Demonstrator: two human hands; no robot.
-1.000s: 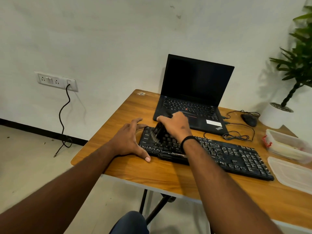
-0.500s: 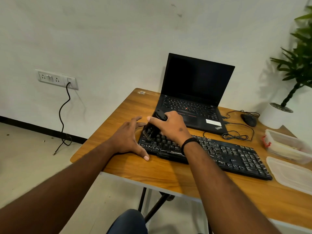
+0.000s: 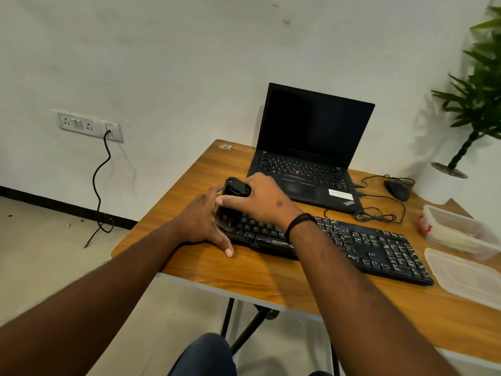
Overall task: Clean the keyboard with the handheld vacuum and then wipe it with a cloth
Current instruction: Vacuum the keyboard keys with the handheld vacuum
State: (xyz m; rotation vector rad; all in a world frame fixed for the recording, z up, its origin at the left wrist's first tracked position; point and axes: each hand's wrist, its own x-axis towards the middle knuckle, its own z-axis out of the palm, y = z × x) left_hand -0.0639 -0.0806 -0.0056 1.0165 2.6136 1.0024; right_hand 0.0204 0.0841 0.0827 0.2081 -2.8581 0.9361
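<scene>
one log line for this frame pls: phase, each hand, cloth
phase: vacuuming | right hand: grips handheld vacuum over left end of keyboard | left hand: braces keyboard's left edge | cloth: not seen

Seen from above, looking down at a wooden counter (image 3: 206,270) against a white wall. Black keyboard (image 3: 360,246) lying across the counter's near side. Right hand (image 3: 261,198), black band on the wrist, gripping a black handheld vacuum (image 3: 234,196) held upright over the keyboard's left end. Left hand (image 3: 200,219) flat with fingers spread, resting on the counter at the keyboard's left edge, thumb along its front. Open black laptop (image 3: 311,147) with dark screen just behind the keyboard. Black mouse (image 3: 397,189) and coiled cable to its right. Clear plastic container (image 3: 458,230) and separate lid (image 3: 466,274) at far right. Potted plant (image 3: 471,109) in the corner. Wall socket (image 3: 88,125) at left, black cord dangling to the floor.
</scene>
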